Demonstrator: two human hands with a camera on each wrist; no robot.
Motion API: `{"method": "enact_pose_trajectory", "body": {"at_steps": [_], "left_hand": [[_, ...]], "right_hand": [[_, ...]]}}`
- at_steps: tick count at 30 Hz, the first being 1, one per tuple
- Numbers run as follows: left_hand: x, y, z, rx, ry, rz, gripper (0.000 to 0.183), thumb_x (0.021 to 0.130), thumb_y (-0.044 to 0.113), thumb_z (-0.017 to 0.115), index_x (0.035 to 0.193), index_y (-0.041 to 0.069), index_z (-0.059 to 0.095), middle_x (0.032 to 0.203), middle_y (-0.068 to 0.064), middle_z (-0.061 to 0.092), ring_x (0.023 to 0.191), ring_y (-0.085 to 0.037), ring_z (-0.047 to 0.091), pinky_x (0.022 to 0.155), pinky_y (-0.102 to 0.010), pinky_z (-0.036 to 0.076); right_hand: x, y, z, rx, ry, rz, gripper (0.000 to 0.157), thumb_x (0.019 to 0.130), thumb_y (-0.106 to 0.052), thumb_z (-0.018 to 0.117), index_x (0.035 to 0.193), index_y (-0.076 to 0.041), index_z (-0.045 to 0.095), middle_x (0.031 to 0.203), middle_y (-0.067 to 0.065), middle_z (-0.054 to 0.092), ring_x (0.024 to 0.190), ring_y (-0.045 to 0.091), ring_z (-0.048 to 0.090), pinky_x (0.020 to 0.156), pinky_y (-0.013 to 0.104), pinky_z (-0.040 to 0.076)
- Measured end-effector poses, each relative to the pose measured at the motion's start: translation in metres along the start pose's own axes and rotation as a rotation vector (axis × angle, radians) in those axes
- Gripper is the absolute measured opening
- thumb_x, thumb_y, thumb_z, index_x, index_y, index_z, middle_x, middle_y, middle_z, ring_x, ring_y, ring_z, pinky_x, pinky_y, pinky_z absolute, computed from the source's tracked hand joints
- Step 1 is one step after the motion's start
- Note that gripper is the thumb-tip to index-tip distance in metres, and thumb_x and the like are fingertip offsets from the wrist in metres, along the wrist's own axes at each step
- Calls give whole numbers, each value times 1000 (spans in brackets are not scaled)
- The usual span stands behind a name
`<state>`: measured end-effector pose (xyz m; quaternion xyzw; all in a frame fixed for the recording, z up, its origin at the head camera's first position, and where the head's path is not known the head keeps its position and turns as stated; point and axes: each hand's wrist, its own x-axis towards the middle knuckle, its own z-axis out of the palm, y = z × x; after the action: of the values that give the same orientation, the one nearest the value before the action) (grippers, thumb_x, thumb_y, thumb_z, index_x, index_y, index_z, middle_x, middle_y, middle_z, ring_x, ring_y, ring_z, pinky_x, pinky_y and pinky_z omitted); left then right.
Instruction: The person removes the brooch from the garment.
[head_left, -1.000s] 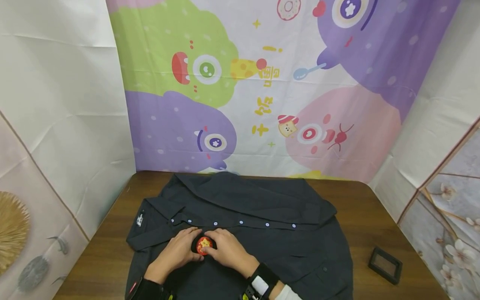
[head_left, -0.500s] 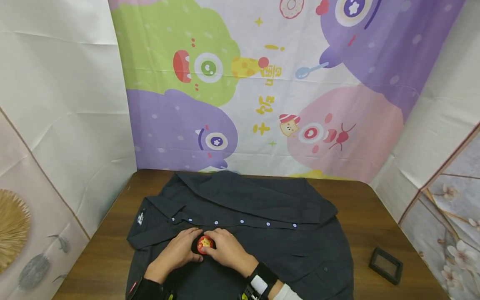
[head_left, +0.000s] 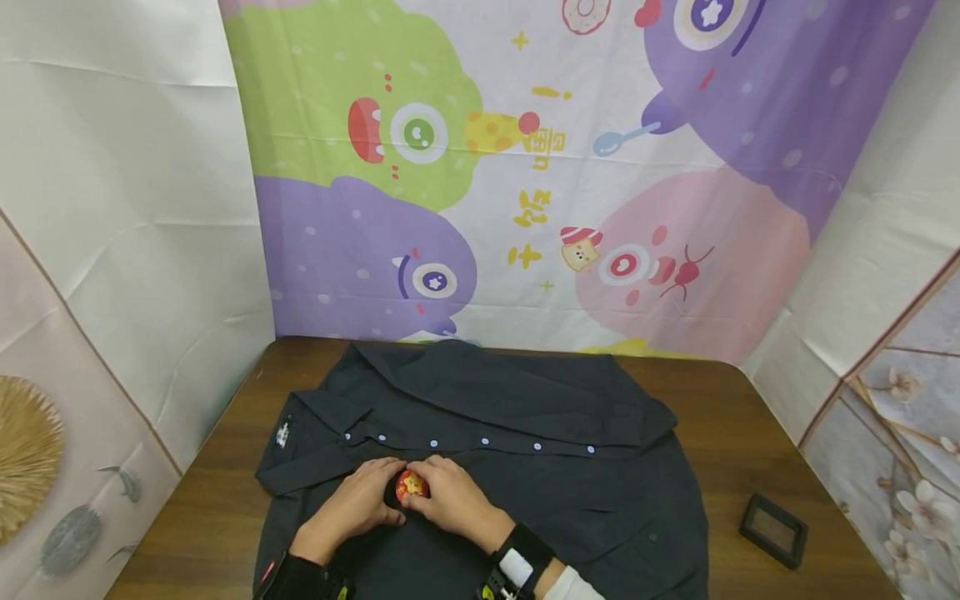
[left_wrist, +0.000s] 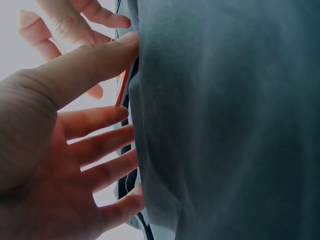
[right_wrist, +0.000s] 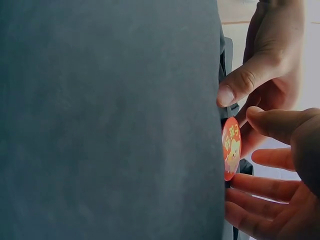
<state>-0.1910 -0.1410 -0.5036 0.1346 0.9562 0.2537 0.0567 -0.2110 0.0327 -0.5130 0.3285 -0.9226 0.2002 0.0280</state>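
A dark shirt (head_left: 577,533) with a row of small pale buttons lies spread over the brown table. On its front, between both hands, sits a round red badge (head_left: 412,484) with a gold star-like figure. My right hand (head_left: 462,502) has thumb and fingers around the badge, the thumb tip overlapping its near edge. In the right wrist view the badge (right_wrist: 231,149) is nearly edge-on, with fingertips right at its rim. My left hand (head_left: 352,506) rests beside it with fingers spread and fairly straight, thumb and fingertips touching the cloth.
A small black frame (head_left: 774,531) lies on the brown table (head_left: 738,425), right of the shirt. Behind the table hangs a cartoon-print cloth (head_left: 517,183), and white sheets (head_left: 150,150) cover the sides.
The red badge shows slightly less of its face, as if tilted a little. Both hands stay around the same spot; the whole view has shifted slightly.
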Motion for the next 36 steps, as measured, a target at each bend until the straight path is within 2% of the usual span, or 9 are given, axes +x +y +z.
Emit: {"method": "enact_pose_trajectory", "body": {"at_steps": [20, 36], "left_hand": [[0, 2, 1, 24, -19, -62, 67, 64, 16, 90, 120, -5, 61, 128, -20, 60, 122, -37, 55, 104, -54, 44], [0, 4, 0, 33, -25, -77, 68, 65, 16, 89, 123, -5, 60, 132, -20, 58, 125, -37, 53, 105, -54, 43]], "right_hand": [[4, -1, 5, -13, -40, 8, 43, 81, -30, 78, 119, -11, 67, 109, 1, 68, 95, 12, 62, 85, 24, 52], [6, -3, 5, -50, -33, -21, 40, 78, -25, 80, 114, -11, 69, 108, 2, 69, 88, 13, 60, 78, 22, 50]]}}
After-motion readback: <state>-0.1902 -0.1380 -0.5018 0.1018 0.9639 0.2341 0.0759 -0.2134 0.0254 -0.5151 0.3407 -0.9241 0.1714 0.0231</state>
